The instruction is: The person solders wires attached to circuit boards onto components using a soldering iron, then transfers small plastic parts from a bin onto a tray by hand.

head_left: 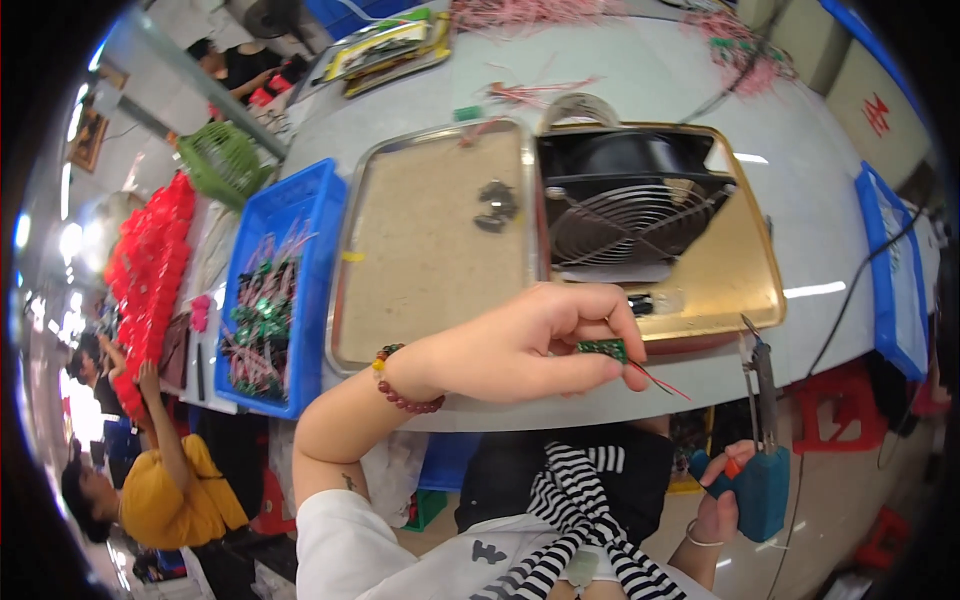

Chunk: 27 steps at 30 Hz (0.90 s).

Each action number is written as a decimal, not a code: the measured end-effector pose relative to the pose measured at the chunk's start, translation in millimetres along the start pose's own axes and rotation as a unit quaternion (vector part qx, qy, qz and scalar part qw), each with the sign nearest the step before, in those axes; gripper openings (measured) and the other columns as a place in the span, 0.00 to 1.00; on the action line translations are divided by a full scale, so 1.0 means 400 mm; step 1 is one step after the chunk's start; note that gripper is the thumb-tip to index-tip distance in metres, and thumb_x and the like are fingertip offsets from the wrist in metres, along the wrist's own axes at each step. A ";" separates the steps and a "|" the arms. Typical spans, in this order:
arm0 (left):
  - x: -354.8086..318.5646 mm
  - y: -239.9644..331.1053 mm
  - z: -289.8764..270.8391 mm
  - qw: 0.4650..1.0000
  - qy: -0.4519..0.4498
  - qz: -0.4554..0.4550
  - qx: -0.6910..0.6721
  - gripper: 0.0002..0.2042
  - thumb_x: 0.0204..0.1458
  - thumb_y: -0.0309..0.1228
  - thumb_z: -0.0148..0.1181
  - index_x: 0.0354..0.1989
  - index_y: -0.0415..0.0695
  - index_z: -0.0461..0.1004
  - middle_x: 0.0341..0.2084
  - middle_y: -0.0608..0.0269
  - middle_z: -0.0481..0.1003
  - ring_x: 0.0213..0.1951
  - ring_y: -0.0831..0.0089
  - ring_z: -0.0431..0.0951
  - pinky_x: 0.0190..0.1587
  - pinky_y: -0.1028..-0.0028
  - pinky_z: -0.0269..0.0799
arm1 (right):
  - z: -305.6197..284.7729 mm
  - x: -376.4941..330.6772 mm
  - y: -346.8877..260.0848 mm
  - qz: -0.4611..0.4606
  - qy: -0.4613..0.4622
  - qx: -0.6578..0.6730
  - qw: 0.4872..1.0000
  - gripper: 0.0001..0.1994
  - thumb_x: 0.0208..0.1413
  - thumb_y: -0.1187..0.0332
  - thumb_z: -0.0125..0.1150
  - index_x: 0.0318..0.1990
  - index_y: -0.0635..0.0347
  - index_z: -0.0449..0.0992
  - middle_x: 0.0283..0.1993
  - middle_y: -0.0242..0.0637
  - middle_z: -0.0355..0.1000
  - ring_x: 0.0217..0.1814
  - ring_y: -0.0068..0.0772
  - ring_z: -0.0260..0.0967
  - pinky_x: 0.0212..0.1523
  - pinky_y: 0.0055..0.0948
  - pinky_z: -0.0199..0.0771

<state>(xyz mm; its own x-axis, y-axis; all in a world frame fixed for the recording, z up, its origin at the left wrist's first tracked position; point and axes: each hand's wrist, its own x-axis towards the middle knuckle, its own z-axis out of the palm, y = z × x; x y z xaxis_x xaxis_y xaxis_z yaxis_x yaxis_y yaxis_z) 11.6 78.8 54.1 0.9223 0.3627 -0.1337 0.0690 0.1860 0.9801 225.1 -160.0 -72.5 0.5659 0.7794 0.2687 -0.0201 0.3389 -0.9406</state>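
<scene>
My left hand (pixel 540 345) is over the near edge of the gold tray, its fingers closed on a small green circuit board (pixel 603 349). Thin red and black wires trail from the board to the right. Lower right, my right hand (pixel 716 500) grips a teal soldering gun (pixel 765 490) with a red-orange trigger. Its metal tip points up beside the tray's right front corner, apart from the board. Part of my right hand is hidden behind the tool's body.
Left of the gold tray (pixel 755 270), which holds a black fan (pixel 640 225), lies a beige-lined tray (pixel 430 250) with dark bits. A blue bin (pixel 245 290) holds several wired boards. Another blue tray (pixel 893 270) and a cable are at right. Co-workers sit at left.
</scene>
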 end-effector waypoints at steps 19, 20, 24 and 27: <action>0.062 -0.036 -0.010 0.978 0.098 0.097 0.156 0.06 0.54 0.20 0.50 0.39 0.37 0.69 0.33 0.59 0.80 0.38 0.79 0.77 0.43 0.80 0.69 | 0.009 0.020 -0.007 0.004 0.016 -0.018 1.000 0.26 0.46 0.57 0.66 0.46 0.66 0.67 0.45 0.46 0.66 0.24 0.28 0.65 0.25 0.23 0.63; 0.061 -0.039 -0.013 0.973 0.094 0.112 0.180 0.05 0.53 0.20 0.50 0.38 0.37 0.70 0.33 0.60 0.80 0.36 0.79 0.78 0.42 0.80 0.70 | 0.012 0.020 -0.007 0.003 0.014 -0.016 1.000 0.26 0.46 0.57 0.66 0.46 0.66 0.67 0.45 0.46 0.66 0.24 0.28 0.65 0.25 0.23 0.63; 0.047 -0.013 0.000 0.981 0.138 0.010 0.133 0.07 0.49 0.20 0.50 0.36 0.36 0.70 0.30 0.61 0.80 0.31 0.80 0.78 0.37 0.81 0.71 | 0.015 0.023 -0.009 0.015 0.008 -0.022 1.000 0.26 0.46 0.56 0.66 0.46 0.66 0.67 0.45 0.46 0.66 0.23 0.28 0.65 0.25 0.23 0.63; 0.045 -0.025 -0.011 0.942 0.152 -0.001 0.298 0.07 0.45 0.20 0.50 0.34 0.35 0.70 0.25 0.61 0.78 0.26 0.79 0.78 0.29 0.81 0.70 | 0.015 0.020 -0.006 0.015 0.006 -0.026 1.000 0.26 0.45 0.56 0.67 0.46 0.66 0.67 0.44 0.46 0.66 0.23 0.28 0.65 0.25 0.23 0.63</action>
<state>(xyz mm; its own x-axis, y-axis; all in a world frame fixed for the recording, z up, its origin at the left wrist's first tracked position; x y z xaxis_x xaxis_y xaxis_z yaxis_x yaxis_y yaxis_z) 25.9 87.6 41.2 0.7772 0.6239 -0.0822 0.3549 -0.3267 0.8760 224.9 -151.3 -66.7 0.5754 0.7824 0.2382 0.0058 0.2874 -0.9578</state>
